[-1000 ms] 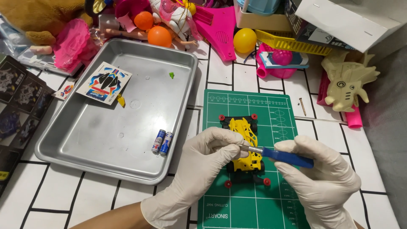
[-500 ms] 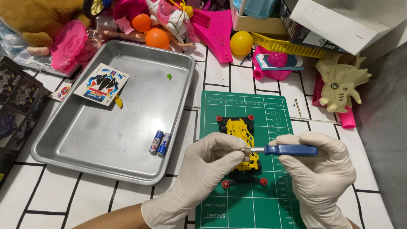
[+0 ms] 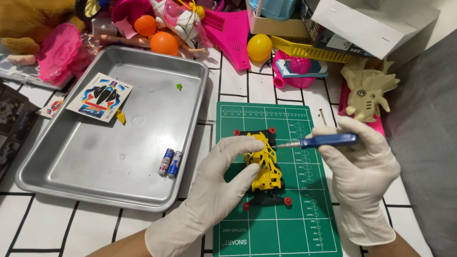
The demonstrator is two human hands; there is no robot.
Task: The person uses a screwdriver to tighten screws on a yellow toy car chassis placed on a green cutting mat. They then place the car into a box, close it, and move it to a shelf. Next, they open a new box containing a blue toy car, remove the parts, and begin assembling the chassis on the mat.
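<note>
- Toy car [image 3: 263,164], yellow with red wheels, lies on the green cutting mat [image 3: 276,223]; its long axis runs up and down the mat, slightly tilted, though which end is the front I cannot tell.
- Left hand [image 3: 214,195], gloved, has its fingers grasping the car's left side.
- Right hand [image 3: 362,176] has its fingers clenched on a blue screwdriver [image 3: 323,141], lying crosswise with its tip pointing left at the car.
- Two batteries [image 3: 170,163] lie in the metal tray [image 3: 95,181] just beside the mat.

The left hand [image 3: 216,200] covers the yellow toy car's [image 3: 264,164] near side; the screwdriver [image 3: 323,141] tip is too small to tell; the brown plush toy [image 3: 28,21] and white box [image 3: 376,21] are cut off by the top edge.
</note>
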